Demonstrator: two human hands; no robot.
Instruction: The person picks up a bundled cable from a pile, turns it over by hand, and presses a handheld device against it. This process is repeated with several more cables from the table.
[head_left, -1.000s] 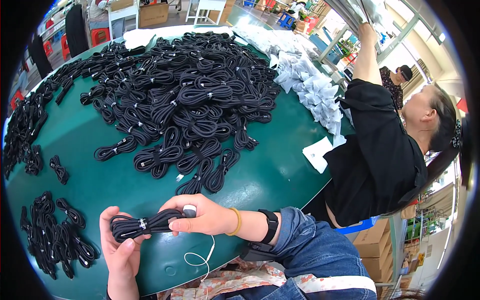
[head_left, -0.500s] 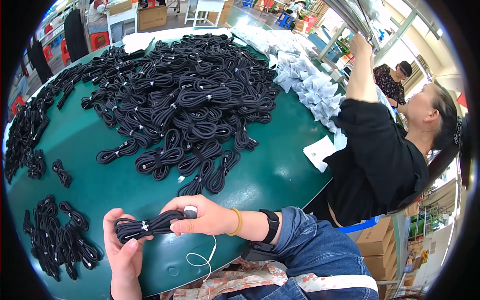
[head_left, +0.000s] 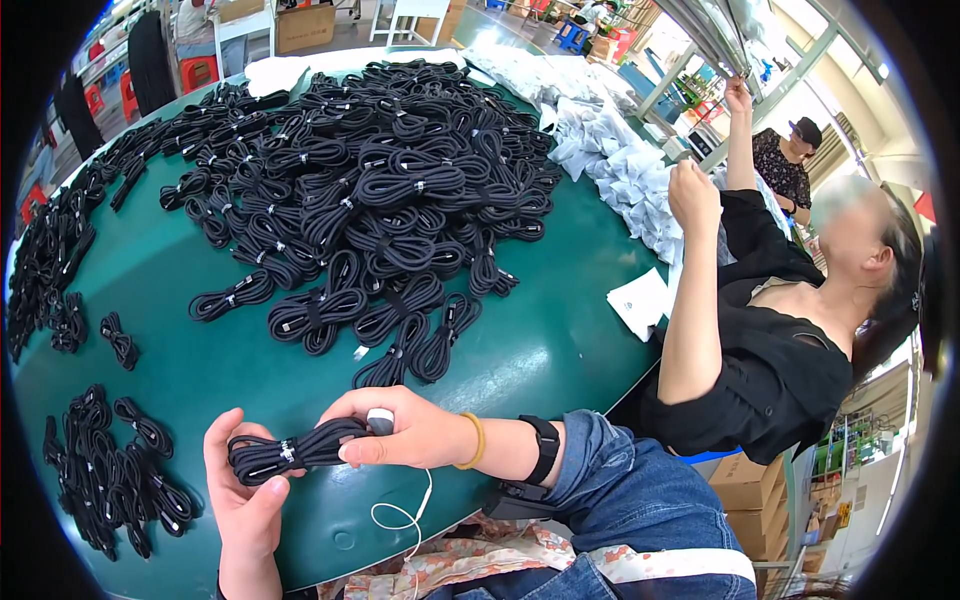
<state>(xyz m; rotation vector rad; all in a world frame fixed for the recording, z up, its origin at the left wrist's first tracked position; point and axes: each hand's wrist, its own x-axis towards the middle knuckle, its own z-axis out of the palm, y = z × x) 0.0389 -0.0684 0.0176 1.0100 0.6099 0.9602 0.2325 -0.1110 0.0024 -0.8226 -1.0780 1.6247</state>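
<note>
The green bench (head_left: 560, 350) spreads wide ahead of both hands. Far beyond the hands lies a big heap of black cable bundles (head_left: 380, 190), and further right of it a row of white bags (head_left: 620, 180). Left of the left hand sits a smaller pile of bundles (head_left: 110, 480). A co-worker in black (head_left: 770, 370) stands to the right of the right hand. The left hand (head_left: 245, 490) and the right hand (head_left: 410, 435) are both closed around one coiled black cable (head_left: 295, 450), held between them just above the near bench edge.

Factory packing floor: green table (head_left: 560, 340) heaped with cable bundles (head_left: 390, 190).
</note>
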